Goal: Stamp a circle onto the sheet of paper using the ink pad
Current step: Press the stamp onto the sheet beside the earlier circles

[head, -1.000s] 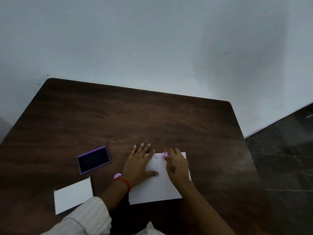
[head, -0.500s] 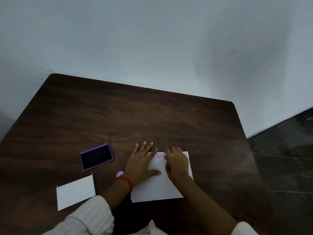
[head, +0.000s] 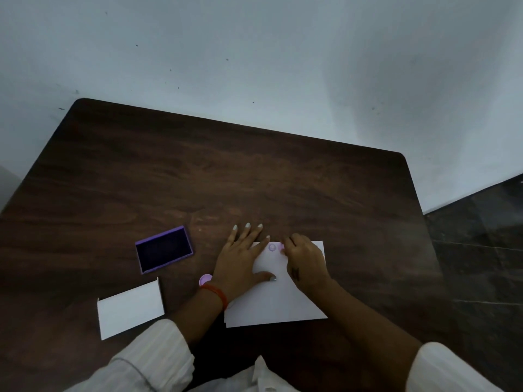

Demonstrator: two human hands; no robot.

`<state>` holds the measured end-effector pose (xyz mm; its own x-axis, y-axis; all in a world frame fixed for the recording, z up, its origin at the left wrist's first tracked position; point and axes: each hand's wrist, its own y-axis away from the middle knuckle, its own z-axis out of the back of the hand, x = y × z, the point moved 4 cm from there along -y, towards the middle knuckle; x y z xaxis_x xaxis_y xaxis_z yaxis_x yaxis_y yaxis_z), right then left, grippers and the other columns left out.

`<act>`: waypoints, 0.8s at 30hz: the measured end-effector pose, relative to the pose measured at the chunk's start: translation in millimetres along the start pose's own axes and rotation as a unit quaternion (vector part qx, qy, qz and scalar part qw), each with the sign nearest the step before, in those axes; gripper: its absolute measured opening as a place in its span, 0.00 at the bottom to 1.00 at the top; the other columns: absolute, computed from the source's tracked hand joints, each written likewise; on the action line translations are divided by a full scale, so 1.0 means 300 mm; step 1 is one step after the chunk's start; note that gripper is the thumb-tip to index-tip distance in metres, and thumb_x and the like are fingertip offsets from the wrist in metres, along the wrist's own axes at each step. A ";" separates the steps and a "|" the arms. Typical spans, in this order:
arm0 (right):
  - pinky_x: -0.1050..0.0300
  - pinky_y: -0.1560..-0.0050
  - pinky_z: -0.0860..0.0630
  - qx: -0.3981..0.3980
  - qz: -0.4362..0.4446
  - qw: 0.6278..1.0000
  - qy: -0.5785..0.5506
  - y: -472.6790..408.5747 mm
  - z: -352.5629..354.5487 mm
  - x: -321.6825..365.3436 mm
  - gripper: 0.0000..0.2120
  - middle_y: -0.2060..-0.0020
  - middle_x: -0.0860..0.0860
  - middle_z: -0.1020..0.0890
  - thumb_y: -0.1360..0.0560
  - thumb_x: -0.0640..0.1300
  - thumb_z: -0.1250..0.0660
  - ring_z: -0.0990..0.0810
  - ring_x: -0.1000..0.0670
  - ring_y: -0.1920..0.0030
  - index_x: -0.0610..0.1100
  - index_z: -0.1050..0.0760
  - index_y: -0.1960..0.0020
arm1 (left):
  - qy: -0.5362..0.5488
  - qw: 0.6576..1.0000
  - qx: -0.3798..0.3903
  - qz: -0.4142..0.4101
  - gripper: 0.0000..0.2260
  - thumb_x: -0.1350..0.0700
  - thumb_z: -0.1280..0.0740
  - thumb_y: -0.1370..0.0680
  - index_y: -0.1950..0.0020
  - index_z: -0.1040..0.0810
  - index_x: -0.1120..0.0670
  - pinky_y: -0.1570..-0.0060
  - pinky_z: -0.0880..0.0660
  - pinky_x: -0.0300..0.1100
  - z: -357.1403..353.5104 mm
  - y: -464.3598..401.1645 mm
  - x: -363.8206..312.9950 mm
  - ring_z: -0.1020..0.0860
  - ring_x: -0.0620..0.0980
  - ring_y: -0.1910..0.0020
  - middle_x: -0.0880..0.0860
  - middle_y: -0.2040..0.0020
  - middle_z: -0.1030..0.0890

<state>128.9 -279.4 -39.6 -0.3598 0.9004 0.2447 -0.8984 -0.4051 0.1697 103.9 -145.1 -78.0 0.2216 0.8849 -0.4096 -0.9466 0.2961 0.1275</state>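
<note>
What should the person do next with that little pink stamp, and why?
Probably press the stamp straight down, then lift it. The right hand holds it on the paper beside one printed circle, and the left hand pins the sheet flat.

Plain indoor room, perhaps an office, dark wooden table (head: 226, 171), bare pale wall (head: 254, 52), dark tiled floor (head: 481, 250)

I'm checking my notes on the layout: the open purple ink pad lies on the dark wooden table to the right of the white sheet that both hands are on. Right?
Not quite: in the head view the open purple ink pad lies left of the white sheet. It does lie on the dark wooden table, and the left hand and right hand are on the sheet.
</note>
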 end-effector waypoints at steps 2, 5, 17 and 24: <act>0.55 0.45 0.26 -0.019 -0.010 1.000 -0.012 -0.001 -0.002 0.004 0.11 0.45 0.39 0.20 0.25 0.36 0.37 0.23 0.43 0.45 0.36 0.25 0.44 | 0.000 1.000 -0.001 -0.003 0.38 0.33 0.39 0.30 0.26 0.46 0.48 0.28 0.67 0.47 -0.004 -0.001 0.001 0.54 0.52 0.23 0.52 0.22 0.50; 0.55 0.45 0.26 -0.034 -0.015 0.999 -0.021 0.001 0.001 0.004 0.10 0.46 0.40 0.19 0.25 0.37 0.38 0.22 0.43 0.46 0.36 0.24 0.45 | 0.003 1.000 -0.007 -0.002 0.38 0.33 0.39 0.30 0.26 0.45 0.48 0.29 0.67 0.47 -0.008 -0.003 0.002 0.54 0.53 0.23 0.52 0.22 0.49; 0.55 0.47 0.25 -0.031 0.018 0.999 -0.039 0.005 0.018 -0.001 0.09 0.49 0.40 0.19 0.26 0.37 0.36 0.21 0.44 0.48 0.36 0.23 0.47 | -0.007 1.000 0.008 -0.001 0.38 0.32 0.39 0.30 0.26 0.46 0.48 0.30 0.68 0.48 -0.009 -0.001 0.003 0.54 0.52 0.23 0.51 0.22 0.50; 0.54 0.51 0.21 -0.127 -0.203 0.875 -0.420 0.060 0.068 -0.093 0.06 0.54 0.44 0.16 0.28 0.41 0.31 0.19 0.47 0.52 0.42 0.19 0.52 | -0.025 0.999 0.030 0.001 0.38 0.33 0.40 0.29 0.25 0.48 0.49 0.27 0.65 0.50 0.017 0.005 -0.011 0.55 0.53 0.23 0.53 0.22 0.51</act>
<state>128.0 -315.1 -23.9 0.2189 0.4840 0.8473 -0.9746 0.0653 0.2145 102.9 -145.8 -71.9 0.2321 0.9020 -0.3639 -0.9318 0.3135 0.1828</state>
